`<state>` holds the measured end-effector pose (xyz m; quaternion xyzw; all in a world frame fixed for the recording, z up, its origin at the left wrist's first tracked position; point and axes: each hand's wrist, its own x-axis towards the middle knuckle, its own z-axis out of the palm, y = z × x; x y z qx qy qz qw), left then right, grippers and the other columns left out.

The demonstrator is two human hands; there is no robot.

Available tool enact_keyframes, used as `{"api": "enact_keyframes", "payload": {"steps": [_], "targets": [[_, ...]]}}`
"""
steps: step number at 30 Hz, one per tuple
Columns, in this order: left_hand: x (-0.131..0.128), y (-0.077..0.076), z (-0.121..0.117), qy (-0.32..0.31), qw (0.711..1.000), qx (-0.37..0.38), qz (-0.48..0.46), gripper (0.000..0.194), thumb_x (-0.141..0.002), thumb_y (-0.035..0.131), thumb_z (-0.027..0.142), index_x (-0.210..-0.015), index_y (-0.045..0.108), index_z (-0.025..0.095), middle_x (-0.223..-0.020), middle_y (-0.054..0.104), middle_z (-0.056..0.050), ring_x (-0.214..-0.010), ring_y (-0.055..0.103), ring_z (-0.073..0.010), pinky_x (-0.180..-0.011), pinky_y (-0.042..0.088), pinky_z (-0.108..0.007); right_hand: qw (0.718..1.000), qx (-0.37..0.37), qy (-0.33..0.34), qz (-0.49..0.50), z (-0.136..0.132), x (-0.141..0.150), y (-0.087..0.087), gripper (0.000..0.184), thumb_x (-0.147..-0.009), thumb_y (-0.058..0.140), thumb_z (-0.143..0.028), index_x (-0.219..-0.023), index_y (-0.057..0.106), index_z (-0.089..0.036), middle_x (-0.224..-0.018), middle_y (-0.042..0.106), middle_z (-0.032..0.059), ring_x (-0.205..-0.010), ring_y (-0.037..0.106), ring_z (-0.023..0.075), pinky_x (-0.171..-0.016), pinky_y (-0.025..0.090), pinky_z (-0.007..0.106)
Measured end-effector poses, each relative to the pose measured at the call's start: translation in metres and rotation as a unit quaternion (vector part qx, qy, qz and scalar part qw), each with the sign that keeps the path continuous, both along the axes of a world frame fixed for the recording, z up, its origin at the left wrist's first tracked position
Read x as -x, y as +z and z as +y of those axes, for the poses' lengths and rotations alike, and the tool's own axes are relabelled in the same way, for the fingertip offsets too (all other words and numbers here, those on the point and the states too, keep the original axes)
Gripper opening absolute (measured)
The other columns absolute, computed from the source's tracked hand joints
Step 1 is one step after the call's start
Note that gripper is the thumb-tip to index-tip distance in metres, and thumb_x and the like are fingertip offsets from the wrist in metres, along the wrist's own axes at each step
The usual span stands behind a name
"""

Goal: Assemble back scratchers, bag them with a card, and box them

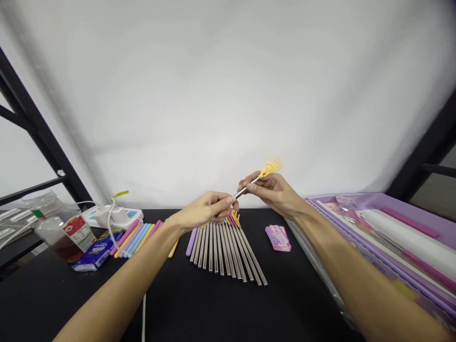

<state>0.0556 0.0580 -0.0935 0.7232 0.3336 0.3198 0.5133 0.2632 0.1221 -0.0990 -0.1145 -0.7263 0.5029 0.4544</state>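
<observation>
Our right hand is clenched on the steel shaft of a back scratcher, just below its yellow claw-shaped head. Our left hand pinches the shaft's other end. Both hands hold it in the air above a fan of steel rods on the black worktop, with a pink card pack to the right of the rods.
</observation>
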Motion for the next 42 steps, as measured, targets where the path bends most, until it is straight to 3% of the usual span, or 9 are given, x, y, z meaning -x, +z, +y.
{"api": "enact_keyframes", "payload": {"steps": [3, 7, 10, 12, 17, 20, 26, 36, 42], "targets": [[0.006, 0.007, -0.004, 0.042, 0.991, -0.073, 0.100, 0.037, -0.093, 0.048, 0.050, -0.085, 0.057, 0.016, -0.062, 0.039, 0.004, -0.053, 0.037, -0.0078, -0.049, 0.029, -0.021, 0.998, 0.034, 0.025, -0.040, 0.001, -0.013, 0.004, 0.032, -0.079, 0.074, -0.041, -0.105, 0.071, -0.022, -0.110, 0.071, 0.0085, -0.111, 0.062, 0.0248, -0.104, 0.041, 0.045], [0.016, 0.007, -0.002, 0.102, 0.948, -0.198, 0.228, 0.030, -0.093, 0.051, 0.046, -0.091, 0.060, 0.017, -0.066, 0.053, 0.002, -0.057, 0.046, -0.0098, -0.053, 0.034, -0.022, 0.979, 0.200, 0.020, 0.020, 0.006, -0.032, 0.010, 0.071, -0.080, 0.048, -0.076, -0.124, 0.062, -0.022, -0.129, 0.063, 0.0145, -0.115, 0.061, 0.0318, -0.097, 0.048, 0.047], [0.019, -0.002, 0.005, 0.116, 0.899, -0.292, 0.305, 0.020, -0.092, 0.053, 0.036, -0.095, 0.061, 0.018, -0.070, 0.060, 0.001, -0.060, 0.051, -0.0114, -0.057, 0.036, -0.023, 0.952, 0.275, -0.098, -0.097, 0.010, -0.034, 0.011, 0.079, -0.082, 0.034, -0.081, -0.107, 0.068, -0.014, -0.111, 0.071, 0.0196, -0.092, 0.070, 0.0300, -0.076, 0.056, 0.039], [0.018, -0.008, 0.009, 0.126, 0.870, -0.343, 0.331, 0.016, -0.093, 0.053, 0.032, -0.095, 0.061, 0.019, -0.073, 0.061, 0.000, -0.062, 0.053, -0.0124, -0.058, 0.035, -0.023, 0.925, 0.281, -0.146, -0.209, 0.011, -0.027, 0.008, 0.077, -0.084, 0.034, -0.079, -0.092, 0.071, -0.012, -0.091, 0.074, 0.0194, -0.070, 0.069, 0.0235, -0.060, 0.054, 0.031], [0.014, -0.015, 0.012, 0.116, 0.834, -0.411, 0.348, 0.023, -0.097, 0.047, 0.031, -0.083, 0.060, 0.018, -0.069, 0.057, 0.000, -0.062, 0.050, -0.0124, -0.059, 0.032, -0.025, 0.913, 0.167, -0.197, -0.315, 0.011, -0.007, -0.004, 0.073, -0.088, 0.032, -0.074, -0.063, 0.063, -0.014, -0.048, 0.060, 0.0072, -0.035, 0.041, 0.0094, -0.040, 0.032, 0.025], [0.013, -0.015, 0.010, 0.088, 0.843, -0.405, 0.343, 0.032, -0.097, 0.044, 0.027, -0.068, 0.049, 0.017, -0.057, 0.042, 0.004, -0.052, 0.038, -0.0095, -0.055, 0.027, -0.025, 0.906, 0.054, -0.252, -0.335, 0.011, -0.001, -0.007, 0.068, -0.090, 0.035, -0.070, -0.056, 0.059, -0.015, -0.041, 0.053, 0.0031, -0.037, 0.043, 0.0105, -0.045, 0.033, 0.026], [0.013, -0.011, 0.005, 0.076, 0.913, -0.282, 0.284, 0.037, -0.094, 0.045, 0.033, -0.061, 0.040, 0.017, -0.052, 0.030, 0.006, -0.047, 0.024, -0.0071, -0.047, 0.021, -0.025, 0.907, -0.126, -0.260, -0.306, -0.001, 0.006, -0.009, 0.062, -0.094, 0.036, -0.060, -0.058, 0.061, -0.016, -0.047, 0.055, 0.0006, -0.047, 0.050, 0.0125, -0.055, 0.035, 0.026], [0.015, -0.015, 0.007, 0.045, 0.963, -0.147, 0.222, 0.039, -0.094, 0.042, 0.043, -0.077, 0.062, 0.014, -0.055, 0.043, 0.003, -0.047, 0.034, -0.0087, -0.045, 0.027, -0.024, 0.918, -0.170, -0.251, -0.255, -0.010, 0.018, -0.015, 0.060, -0.096, 0.036, -0.056, -0.056, 0.059, -0.017, -0.048, 0.050, -0.0003, -0.049, 0.047, 0.0130, -0.056, 0.033, 0.027], [0.019, -0.015, 0.009, 0.072, 0.935, -0.223, 0.267, 0.041, -0.095, 0.041, 0.049, -0.096, 0.066, 0.016, -0.054, 0.044, 0.005, -0.046, 0.036, -0.0084, -0.047, 0.028, -0.022, 0.915, -0.183, -0.238, -0.271, -0.005, 0.019, -0.018, 0.058, -0.097, 0.036, -0.055, -0.060, 0.059, -0.018, -0.049, 0.049, -0.0017, -0.048, 0.045, 0.0120, -0.054, 0.031, 0.026]]}}
